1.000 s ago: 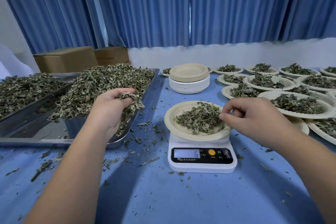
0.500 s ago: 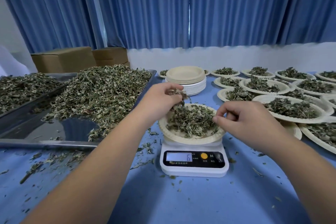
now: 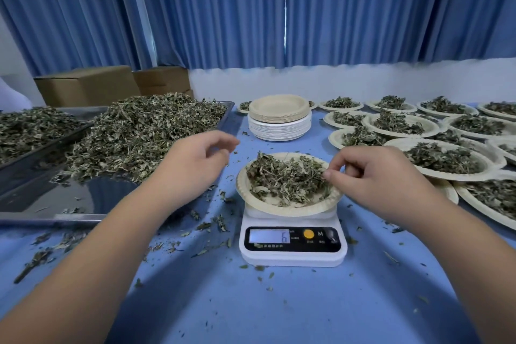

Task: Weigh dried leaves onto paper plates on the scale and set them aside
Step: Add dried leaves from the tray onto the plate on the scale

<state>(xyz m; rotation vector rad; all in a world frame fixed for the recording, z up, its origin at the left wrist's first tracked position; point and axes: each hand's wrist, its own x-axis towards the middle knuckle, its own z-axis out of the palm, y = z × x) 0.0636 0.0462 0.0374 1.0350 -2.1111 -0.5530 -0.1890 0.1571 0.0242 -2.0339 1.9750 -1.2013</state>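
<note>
Far left, a second tray of leaves (image 3: 28,128) sits against the big metal tray (image 3: 42,215), which carries a huge leaf pile (image 3: 145,131), with cardboard boxes (image 3: 86,86) behind. Loose leaf bits (image 3: 212,225) are scattered all over the blue counter (image 3: 279,310) in front of it.

The left grip (image 3: 195,162) hovers above the counter between the tray and the scale. Its fingers are loosely curled and released, nothing in them as far as I can see (it's a bit blurry).

In the middle, the white scale (image 3: 293,257) shows a 6 on its display. The paper plate (image 3: 279,208) sits right on top of it with the dried leaves (image 3: 284,179) heaped inside. Behind that is a stack of empty plates (image 3: 279,123).

The right grip (image 3: 382,176) is at the plate's right edge, thumb and forefinger pinching at the dried leaves there, other fingers curled.

Off to the right, lots of filled plates (image 3: 458,177) are crowded together on the counter, some overlapping.
</note>
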